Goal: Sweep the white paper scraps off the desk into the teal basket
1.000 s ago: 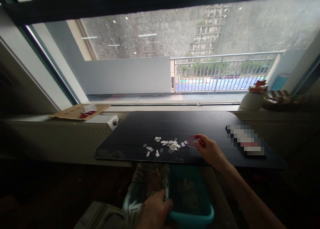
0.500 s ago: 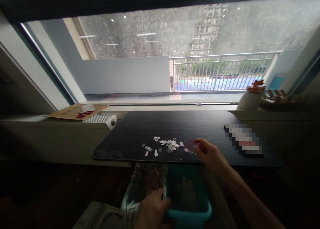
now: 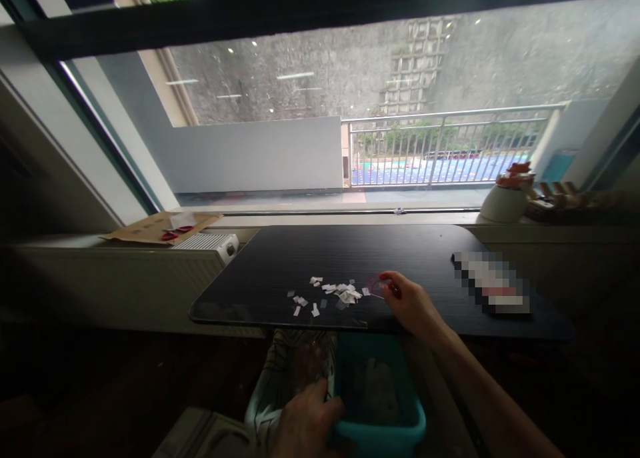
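Note:
My right hand (image 3: 404, 298) is closed, its thumb and fingers pinching a thin, see-through pink piece (image 3: 374, 285) just above the table. Its exact kind cannot be made out. The pink piece reaches the right side of a loose pile of small white paper slips (image 3: 346, 293); several more slips and clear bits lie scattered to the left. Below the table edge, my left hand (image 3: 307, 418) is closed over the adjoining rims of a striped-lined basket (image 3: 260, 385) and a turquoise bin (image 3: 383, 433). Crumpled clear material lies in the basket; pale pieces lie in the bin.
The black table (image 3: 310, 251) stands against a window sill. On its right lies a blurred-out flat object (image 3: 493, 281). A radiator (image 3: 225, 246) stands at left, with red-handled scissors (image 3: 177, 233) on brown paper (image 3: 135, 228) behind it. A white pot (image 3: 503, 201) sits at back right.
My right hand has moved slightly left and up with the pink piece, closer to the paper pile. The camera has tilted a little. My left hand stays on the rims.

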`<state>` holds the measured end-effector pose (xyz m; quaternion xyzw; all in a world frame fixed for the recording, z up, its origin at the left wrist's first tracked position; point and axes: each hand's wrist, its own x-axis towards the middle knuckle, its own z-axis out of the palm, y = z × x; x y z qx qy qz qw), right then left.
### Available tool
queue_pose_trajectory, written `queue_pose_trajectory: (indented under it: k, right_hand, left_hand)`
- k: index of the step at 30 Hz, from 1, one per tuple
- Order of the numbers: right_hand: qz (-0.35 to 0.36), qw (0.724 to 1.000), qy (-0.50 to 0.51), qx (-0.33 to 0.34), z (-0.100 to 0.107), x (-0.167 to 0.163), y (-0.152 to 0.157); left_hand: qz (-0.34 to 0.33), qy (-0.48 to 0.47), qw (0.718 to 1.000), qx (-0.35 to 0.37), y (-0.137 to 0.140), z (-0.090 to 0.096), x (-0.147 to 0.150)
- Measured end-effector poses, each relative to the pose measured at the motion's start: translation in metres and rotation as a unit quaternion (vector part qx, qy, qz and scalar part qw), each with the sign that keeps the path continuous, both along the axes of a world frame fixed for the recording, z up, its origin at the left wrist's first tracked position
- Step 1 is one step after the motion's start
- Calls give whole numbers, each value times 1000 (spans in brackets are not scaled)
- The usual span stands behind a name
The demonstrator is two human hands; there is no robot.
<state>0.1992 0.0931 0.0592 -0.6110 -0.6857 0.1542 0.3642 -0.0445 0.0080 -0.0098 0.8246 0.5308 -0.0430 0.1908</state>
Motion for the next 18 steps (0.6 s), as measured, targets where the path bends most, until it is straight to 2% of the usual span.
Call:
queue_pose_trajectory:
  k: [4,12,15,18]
  right_hand:
    - [0,1000,-7,-9,-8,9,-8]
    - [34,996,32,-69,-27,12,-78]
    - [52,996,32,-65,-24,3,-71]
    - [19,999,44,-12,-14,-8,-42]
  left_hand:
    - [4,4,1000,1,-3,7,2]
    - [4,-33,999,32,-11,13,4]
    - [8,-28,999,25,-10,12,5]
    - [0,-12,1000,10,-7,11,5]
